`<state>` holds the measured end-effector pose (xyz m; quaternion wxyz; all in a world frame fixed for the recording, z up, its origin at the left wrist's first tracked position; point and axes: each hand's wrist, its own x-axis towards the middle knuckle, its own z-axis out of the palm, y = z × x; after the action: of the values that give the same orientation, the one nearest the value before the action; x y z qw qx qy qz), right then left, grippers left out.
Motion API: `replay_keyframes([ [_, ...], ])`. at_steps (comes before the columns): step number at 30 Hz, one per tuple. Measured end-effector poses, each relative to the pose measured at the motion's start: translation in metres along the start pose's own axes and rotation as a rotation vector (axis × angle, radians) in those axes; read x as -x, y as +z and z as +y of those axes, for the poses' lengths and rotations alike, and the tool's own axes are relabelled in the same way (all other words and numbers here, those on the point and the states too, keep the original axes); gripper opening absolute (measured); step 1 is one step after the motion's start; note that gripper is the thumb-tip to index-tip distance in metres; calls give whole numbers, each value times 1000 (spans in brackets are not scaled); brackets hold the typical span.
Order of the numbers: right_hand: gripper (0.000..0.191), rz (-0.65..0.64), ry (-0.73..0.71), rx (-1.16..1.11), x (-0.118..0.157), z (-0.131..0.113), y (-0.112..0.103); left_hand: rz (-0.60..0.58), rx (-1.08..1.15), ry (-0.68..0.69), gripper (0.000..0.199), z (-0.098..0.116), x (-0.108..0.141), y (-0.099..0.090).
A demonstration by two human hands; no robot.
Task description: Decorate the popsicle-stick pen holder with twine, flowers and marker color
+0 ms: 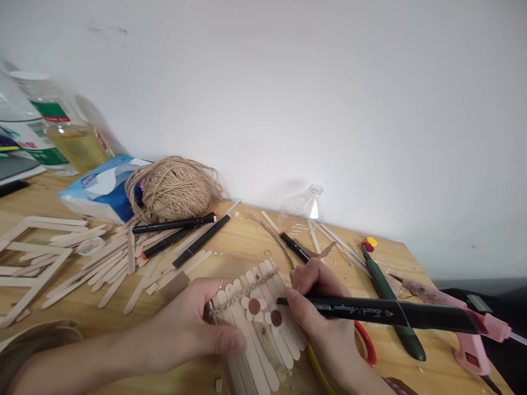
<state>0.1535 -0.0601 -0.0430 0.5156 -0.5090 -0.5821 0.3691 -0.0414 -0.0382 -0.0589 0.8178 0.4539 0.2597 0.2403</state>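
A holder-like piece made of craft sticks [256,362] stands in front of me, with twine [249,289] wound across its upper part. On its face are two flowers with brown round centres [254,306] and pale petals. My left hand [191,321] grips the piece at its left side, thumb over the front. Between the fingers and thumb of my right hand [319,323] is a black marker [370,310], its tip close to the right-hand flower; I cannot tell if it touches. Part of the piece's right edge lies behind my right hand.
Loose craft sticks [115,269], markers [201,241], a twine ball [177,189] and a tissue pack [102,189] lie left. A cut bottle top [302,211] stands by the wall. At right are a green-handled tool [397,312], pink glue gun [469,348] and red-and-yellow-handled scissors [368,345].
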Motion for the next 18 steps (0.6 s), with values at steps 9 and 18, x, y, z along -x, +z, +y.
replay_keyframes([
  [9, 25, -22, 9, -15, 2, 1, -1, -11, -2, 1, 34, -1, 0, 1],
  [18, 23, -8, 19, -56, 3, 2, -1, -18, -2, 6, 32, 0, -1, 0],
])
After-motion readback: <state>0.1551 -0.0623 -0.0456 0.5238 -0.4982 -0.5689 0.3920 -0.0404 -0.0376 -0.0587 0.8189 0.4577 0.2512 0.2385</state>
